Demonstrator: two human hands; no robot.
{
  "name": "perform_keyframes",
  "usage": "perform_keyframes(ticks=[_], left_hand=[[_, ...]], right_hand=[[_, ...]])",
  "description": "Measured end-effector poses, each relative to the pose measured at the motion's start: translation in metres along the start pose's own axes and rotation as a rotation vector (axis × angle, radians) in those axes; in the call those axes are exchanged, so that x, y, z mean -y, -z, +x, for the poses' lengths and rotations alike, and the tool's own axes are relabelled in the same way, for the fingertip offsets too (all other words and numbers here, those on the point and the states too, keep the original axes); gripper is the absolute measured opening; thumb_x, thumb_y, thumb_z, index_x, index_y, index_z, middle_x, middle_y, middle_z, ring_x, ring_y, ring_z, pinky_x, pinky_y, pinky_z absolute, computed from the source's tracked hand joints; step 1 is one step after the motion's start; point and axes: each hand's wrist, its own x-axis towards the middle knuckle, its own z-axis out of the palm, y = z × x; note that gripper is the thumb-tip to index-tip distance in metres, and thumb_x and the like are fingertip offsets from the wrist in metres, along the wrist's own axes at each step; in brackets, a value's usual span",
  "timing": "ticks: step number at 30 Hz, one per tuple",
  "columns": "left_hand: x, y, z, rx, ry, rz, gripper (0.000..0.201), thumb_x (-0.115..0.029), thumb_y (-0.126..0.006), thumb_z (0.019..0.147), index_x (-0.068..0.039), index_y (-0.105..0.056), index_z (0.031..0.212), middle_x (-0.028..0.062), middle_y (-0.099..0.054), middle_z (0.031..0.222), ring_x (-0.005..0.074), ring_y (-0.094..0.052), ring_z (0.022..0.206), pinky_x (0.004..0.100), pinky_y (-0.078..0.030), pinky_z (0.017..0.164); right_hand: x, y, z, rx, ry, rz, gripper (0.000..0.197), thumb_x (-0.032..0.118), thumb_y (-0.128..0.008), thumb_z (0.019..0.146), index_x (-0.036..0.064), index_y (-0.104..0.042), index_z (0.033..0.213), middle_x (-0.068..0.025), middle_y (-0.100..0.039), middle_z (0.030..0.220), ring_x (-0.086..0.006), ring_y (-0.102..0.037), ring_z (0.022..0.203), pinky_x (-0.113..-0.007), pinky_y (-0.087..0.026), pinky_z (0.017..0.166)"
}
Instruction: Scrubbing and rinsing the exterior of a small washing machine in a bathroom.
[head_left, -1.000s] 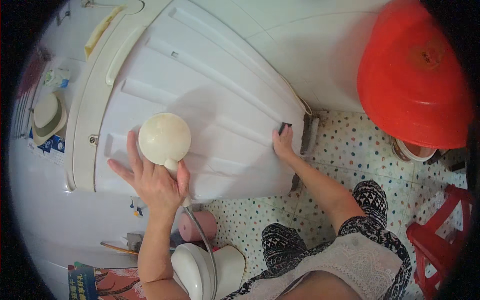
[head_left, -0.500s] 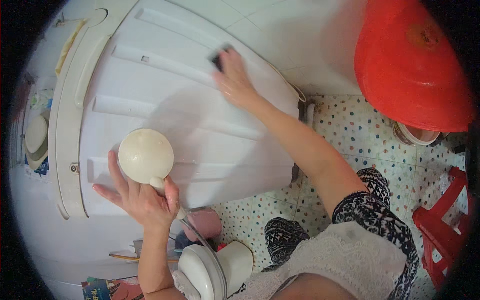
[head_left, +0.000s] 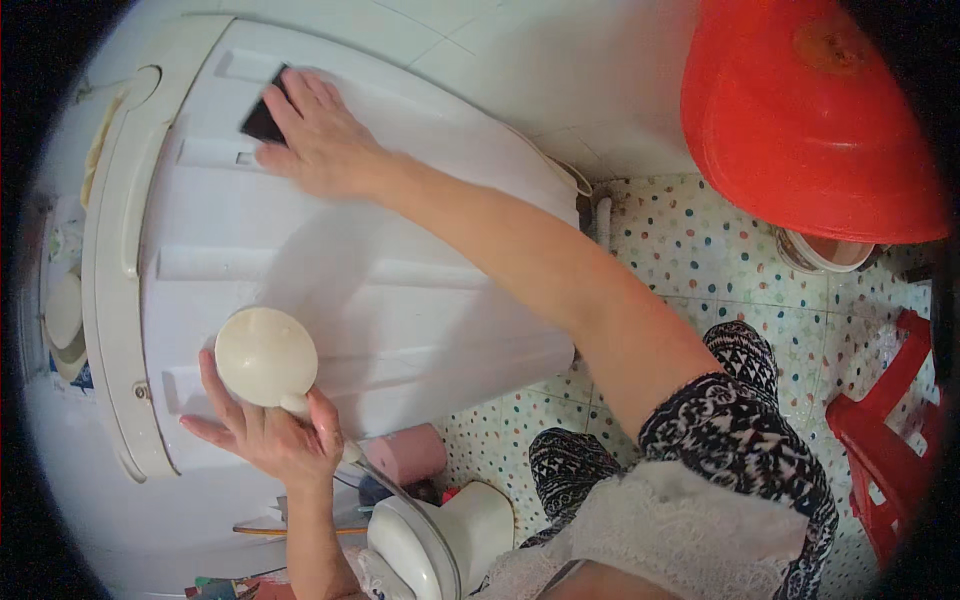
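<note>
My left hand [head_left: 275,440] is wrapped round the handle of a cream shower head [head_left: 265,355], its round back turned up. Some of that hand's fingers stretch out past the head, and a hose [head_left: 400,490] runs down from the handle. My right hand [head_left: 325,145] presses a flat black scrubbing pad [head_left: 264,118] against the ribbed white side panel [head_left: 400,240] of what looks like a washing machine. The pad lies near the panel's upper left corner, beside a small square slot. Part of the pad is hidden under my fingers.
A large red basin [head_left: 800,130] stands at the upper right, above a whitish bucket [head_left: 828,252]. A red stool [head_left: 885,430] is at the right edge. Below the panel are a pink bin [head_left: 408,452] and a white toilet [head_left: 490,520] on the dotted tile floor [head_left: 680,240].
My right hand has swept the black pad left across the panel to its upper left part. The shower head in my left hand sits slightly lower and further left in view.
</note>
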Motion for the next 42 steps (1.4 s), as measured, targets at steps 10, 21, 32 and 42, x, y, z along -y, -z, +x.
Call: perform_keyframes(ticks=[10,21,32,42], left_hand=[[-0.014,-0.013,0.015,0.018,0.004,0.019,0.025,-0.024,-0.048,0.078,-0.008,-0.065,0.088,0.0125,-0.061,0.110,0.0420,-0.038,0.123,0.0552,0.007,0.106],[-0.018,-0.019,0.032,0.058,-0.022,-0.004,0.028,-0.026,-0.046,0.080,-0.008,-0.065,0.091,0.0135,-0.060,0.110,0.0427,-0.038,0.123,0.0555,0.007,0.106],[-0.027,-0.054,0.017,0.061,0.008,0.049,0.030,-0.026,-0.046,0.080,-0.003,-0.062,0.091,0.0222,-0.055,0.118,0.0423,-0.035,0.125,0.0519,0.005,0.106],[-0.037,-0.074,0.008,0.049,-0.004,0.015,0.040,-0.040,-0.045,0.084,-0.004,-0.063,0.085,0.0201,-0.055,0.119,0.0374,-0.032,0.129,0.0557,0.005,0.105]], right_hand=[[-0.163,0.100,-0.240,0.073,-0.607,-0.253,0.060,0.024,-0.048,0.084,-0.0008,-0.029,0.135,-0.0250,-0.018,0.143,-0.0366,-0.015,0.134,-0.044,-0.012,0.110],[-0.055,0.017,0.037,-0.126,-0.090,-0.239,0.056,0.037,-0.049,0.080,-0.0032,-0.041,0.117,-0.0276,-0.036,0.121,-0.0416,-0.029,0.118,-0.050,-0.022,0.099],[-0.257,0.094,-0.223,-0.115,-0.733,-0.478,0.055,0.034,-0.043,0.088,-0.0014,-0.036,0.129,-0.0248,-0.038,0.130,-0.0385,-0.032,0.123,-0.047,-0.023,0.104],[-0.171,0.061,-0.206,0.011,-0.581,-0.309,0.067,0.035,-0.049,0.084,-0.0058,-0.026,0.133,-0.0324,-0.017,0.139,-0.0439,-0.014,0.131,-0.049,-0.010,0.108]])
